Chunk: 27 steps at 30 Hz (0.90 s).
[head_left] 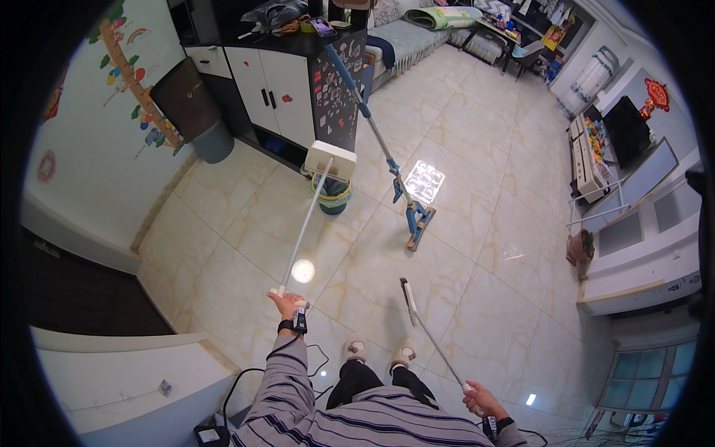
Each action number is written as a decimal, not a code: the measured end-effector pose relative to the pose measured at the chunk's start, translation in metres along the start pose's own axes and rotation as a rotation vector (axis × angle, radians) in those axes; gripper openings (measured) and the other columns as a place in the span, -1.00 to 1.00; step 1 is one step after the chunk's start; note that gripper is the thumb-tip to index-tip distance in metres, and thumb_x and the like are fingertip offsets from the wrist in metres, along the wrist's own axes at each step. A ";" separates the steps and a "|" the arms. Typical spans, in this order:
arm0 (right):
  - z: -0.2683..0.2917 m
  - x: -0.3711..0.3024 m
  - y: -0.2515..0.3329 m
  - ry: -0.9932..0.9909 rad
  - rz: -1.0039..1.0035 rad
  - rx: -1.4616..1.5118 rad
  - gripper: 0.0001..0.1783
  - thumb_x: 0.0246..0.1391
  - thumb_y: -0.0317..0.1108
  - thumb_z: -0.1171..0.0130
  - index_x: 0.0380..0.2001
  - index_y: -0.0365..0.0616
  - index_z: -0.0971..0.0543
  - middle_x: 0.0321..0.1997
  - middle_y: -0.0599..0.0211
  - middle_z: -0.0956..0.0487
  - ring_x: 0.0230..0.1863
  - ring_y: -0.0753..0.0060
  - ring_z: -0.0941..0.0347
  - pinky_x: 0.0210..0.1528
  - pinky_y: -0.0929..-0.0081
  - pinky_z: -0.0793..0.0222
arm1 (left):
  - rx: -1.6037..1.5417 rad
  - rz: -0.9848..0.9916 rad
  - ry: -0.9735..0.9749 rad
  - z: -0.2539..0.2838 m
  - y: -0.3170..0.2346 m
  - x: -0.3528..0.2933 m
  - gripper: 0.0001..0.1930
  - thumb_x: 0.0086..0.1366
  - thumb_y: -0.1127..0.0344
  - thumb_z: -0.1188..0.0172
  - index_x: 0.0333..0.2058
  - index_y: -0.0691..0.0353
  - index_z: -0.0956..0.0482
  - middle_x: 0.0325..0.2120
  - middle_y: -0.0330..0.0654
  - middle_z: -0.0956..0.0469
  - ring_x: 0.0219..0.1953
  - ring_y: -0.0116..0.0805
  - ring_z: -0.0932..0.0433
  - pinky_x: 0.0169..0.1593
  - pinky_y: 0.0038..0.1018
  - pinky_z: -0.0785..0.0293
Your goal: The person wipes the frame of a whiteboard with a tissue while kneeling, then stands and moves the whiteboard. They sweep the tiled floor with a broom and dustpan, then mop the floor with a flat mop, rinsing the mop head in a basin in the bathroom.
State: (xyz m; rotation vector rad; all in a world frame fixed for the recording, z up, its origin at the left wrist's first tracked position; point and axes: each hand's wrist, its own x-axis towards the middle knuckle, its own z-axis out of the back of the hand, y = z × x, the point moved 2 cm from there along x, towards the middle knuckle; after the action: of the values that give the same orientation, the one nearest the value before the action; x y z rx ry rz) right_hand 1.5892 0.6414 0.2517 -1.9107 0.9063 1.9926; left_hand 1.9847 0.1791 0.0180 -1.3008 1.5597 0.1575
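Note:
My left hand [285,304] is closed around the handle end of a long-handled white dustpan [331,155]. The handle reaches forward, and the pan hangs at the rim of a small dark green trash bin [334,204] with a bag liner, hiding part of its opening. What lies in the pan cannot be made out. At lower right, my right hand [484,400] grips the grey handle of a broom [411,302]. The broom's narrow head, with dark bristles, points away from me over the tiled floor, apart from the dustpan.
A blue flat mop [384,149] leans on the black-and-white cabinet [275,97] beside the bin. A brown-grey tall bin [212,138] stands by the left wall. A sofa [410,52] is far back; a potted plant [579,246] stands right. Black cables [232,387] trail near my left arm.

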 end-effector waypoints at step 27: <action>-0.001 -0.005 0.092 0.334 0.481 0.127 -0.65 0.13 -0.19 0.09 -0.07 -0.14 -0.30 -0.64 0.41 -0.31 -0.66 0.51 -0.21 -0.59 0.58 -0.13 | 0.228 -0.167 -0.043 -0.045 -0.126 -0.074 -0.37 -0.01 -0.50 0.09 -0.64 0.00 -0.13 -0.82 -0.43 -0.02 -0.82 -0.52 -0.03 -0.73 -0.53 -0.04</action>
State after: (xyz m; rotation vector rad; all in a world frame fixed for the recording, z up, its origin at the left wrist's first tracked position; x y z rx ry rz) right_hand 1.5390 0.5703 0.2808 -2.1391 1.6737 1.8016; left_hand 2.0449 0.1468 0.1544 -1.2308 1.3818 -0.0945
